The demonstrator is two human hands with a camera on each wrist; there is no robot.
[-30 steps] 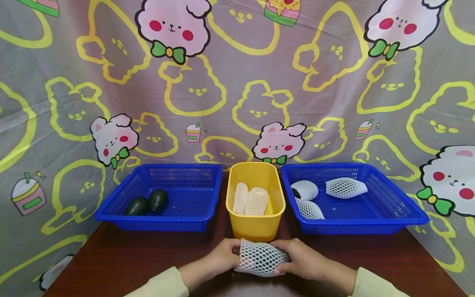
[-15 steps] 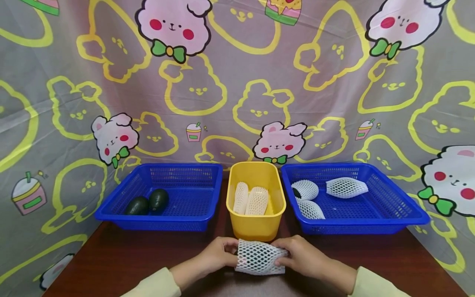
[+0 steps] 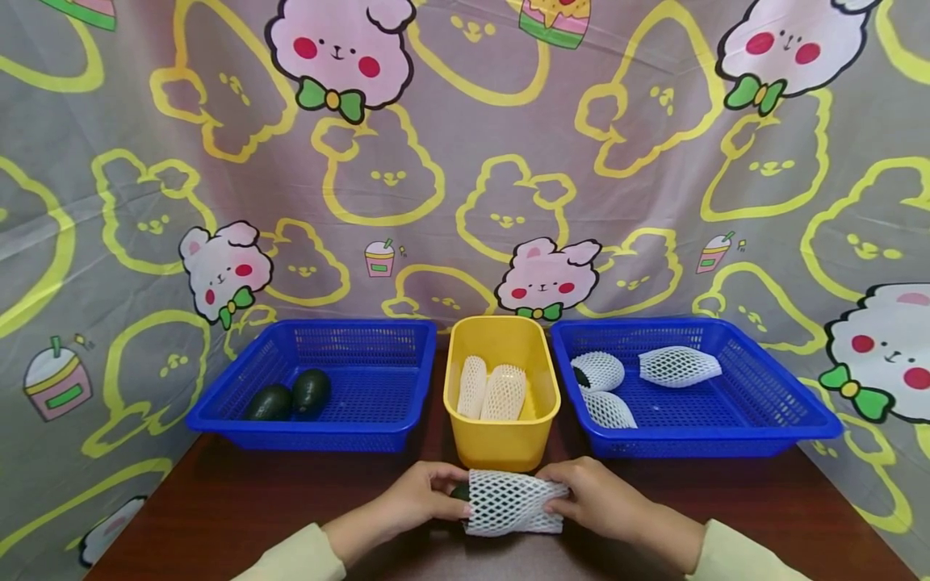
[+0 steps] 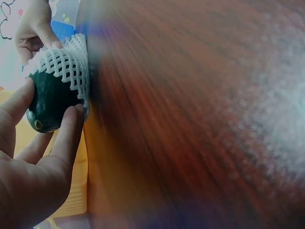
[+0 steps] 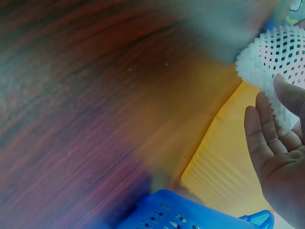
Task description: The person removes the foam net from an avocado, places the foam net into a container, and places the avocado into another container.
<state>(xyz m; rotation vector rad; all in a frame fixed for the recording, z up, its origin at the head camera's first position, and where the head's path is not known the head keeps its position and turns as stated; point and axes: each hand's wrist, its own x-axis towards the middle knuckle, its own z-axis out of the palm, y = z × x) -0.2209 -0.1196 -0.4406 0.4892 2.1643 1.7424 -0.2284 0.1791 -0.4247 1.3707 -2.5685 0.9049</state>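
Over the table in the head view, a dark green avocado (image 4: 49, 101) sits partly inside a white foam net sleeve (image 3: 514, 504). Its bare stem end sticks out on the left, plainest in the left wrist view. My left hand (image 3: 421, 499) holds that end between thumb and fingers. On the other side, my right hand (image 3: 599, 500) pinches the sleeve's far edge, thumb in front. The right wrist view shows the sleeve's loose right end flaring past the right thumb. Fingers behind the sleeve are partly hidden.
A yellow bin (image 3: 501, 444) with two folded net sleeves (image 3: 503, 394) stands just behind the hands. The left blue basket (image 3: 312, 440) has two bare avocados (image 3: 311, 393). Several net-wrapped avocados (image 3: 677, 367) lie in the right blue basket (image 3: 712, 446). A patterned curtain hangs behind.
My left hand has shifted slightly left, and the avocado's dark end now shows beyond the sleeve. The sleeve's right end has gone from tapered to wider and squarer.
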